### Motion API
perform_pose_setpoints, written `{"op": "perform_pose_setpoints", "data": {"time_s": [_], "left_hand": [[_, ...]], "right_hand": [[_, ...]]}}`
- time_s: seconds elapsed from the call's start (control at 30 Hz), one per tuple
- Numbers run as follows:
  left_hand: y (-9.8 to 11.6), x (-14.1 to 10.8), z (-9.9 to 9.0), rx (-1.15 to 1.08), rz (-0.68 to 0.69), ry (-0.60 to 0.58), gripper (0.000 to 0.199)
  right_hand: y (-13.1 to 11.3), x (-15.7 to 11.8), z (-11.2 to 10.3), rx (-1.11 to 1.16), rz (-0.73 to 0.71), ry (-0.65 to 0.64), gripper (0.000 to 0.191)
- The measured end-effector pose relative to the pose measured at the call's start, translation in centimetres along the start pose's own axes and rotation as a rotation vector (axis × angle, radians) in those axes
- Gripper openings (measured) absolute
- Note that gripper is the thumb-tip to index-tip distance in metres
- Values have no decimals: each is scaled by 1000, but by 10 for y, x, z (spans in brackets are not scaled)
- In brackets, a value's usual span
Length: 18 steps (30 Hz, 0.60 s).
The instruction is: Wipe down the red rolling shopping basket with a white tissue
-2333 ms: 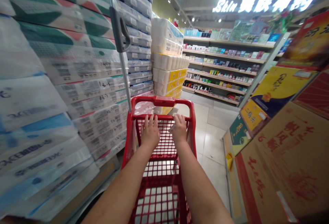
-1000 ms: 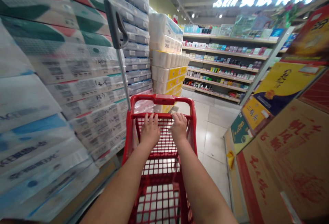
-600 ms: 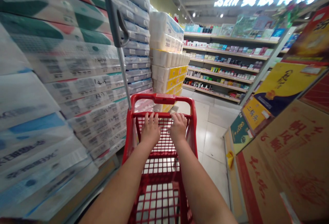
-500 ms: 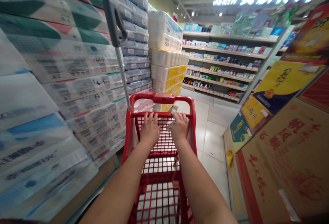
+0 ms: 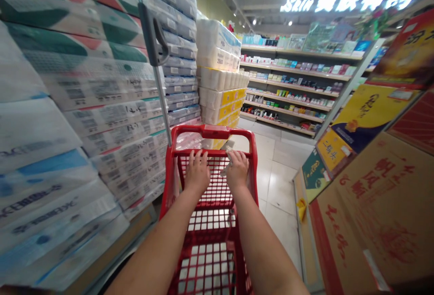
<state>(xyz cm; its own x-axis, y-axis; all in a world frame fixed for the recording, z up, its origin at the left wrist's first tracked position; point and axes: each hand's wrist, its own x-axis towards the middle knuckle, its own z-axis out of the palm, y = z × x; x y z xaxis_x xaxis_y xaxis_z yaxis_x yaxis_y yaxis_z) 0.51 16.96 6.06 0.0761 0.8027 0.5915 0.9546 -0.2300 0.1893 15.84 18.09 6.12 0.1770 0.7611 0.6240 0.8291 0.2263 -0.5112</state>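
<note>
A red plastic shopping cart (image 5: 252,180) with grid panels stands in front of me. My left hand (image 5: 197,170) rests over the cart's inner crossbar, its fingers curled across the top. On the right part of the same bar lies my right hand (image 5: 238,168), fingers bent over it. A crumpled pale slip, perhaps paper or tissue (image 5: 224,171), is pinched under the thumb side of my right hand. The undersides of both hands are hidden. A metal pole with a grey grip (image 5: 149,37) rises at the cart's left front corner.
Wrapped tissue packs (image 5: 111,123) are stacked high close on the left. Toilet-roll packs (image 5: 220,78) stand ahead. Cardboard cartons (image 5: 379,209) line the right side. Shelves of small boxes and bottles (image 5: 291,76) stand at the back, beyond the tiled floor (image 5: 274,182).
The view has shifted slightly, and the side stacks sit a little differently in the picture. Both hands keep their places on the cart's bar, and the pale slip stays in my right hand.
</note>
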Motion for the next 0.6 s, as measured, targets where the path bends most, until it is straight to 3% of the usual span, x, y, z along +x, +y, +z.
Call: {"op": "perform_pose_setpoints", "data": {"time_s": [0.1,0.33,0.5,0.6], "left_hand": [[2,0,-7,-45,57,-4,39],[2,-9,1,86,-19,-437,39],[2,-20,13,108,-32,-566,51],[3,-20,14,114,-19,-580,51]], "right_hand": [[-2,-4,-2,-21,-32,-10,51],[-7,-8,-10,-55,-69,-18,48],[-8,-10,-10,-67,-86,-37,52],[-8,-11,-10,-82,-85,-36,52]]}}
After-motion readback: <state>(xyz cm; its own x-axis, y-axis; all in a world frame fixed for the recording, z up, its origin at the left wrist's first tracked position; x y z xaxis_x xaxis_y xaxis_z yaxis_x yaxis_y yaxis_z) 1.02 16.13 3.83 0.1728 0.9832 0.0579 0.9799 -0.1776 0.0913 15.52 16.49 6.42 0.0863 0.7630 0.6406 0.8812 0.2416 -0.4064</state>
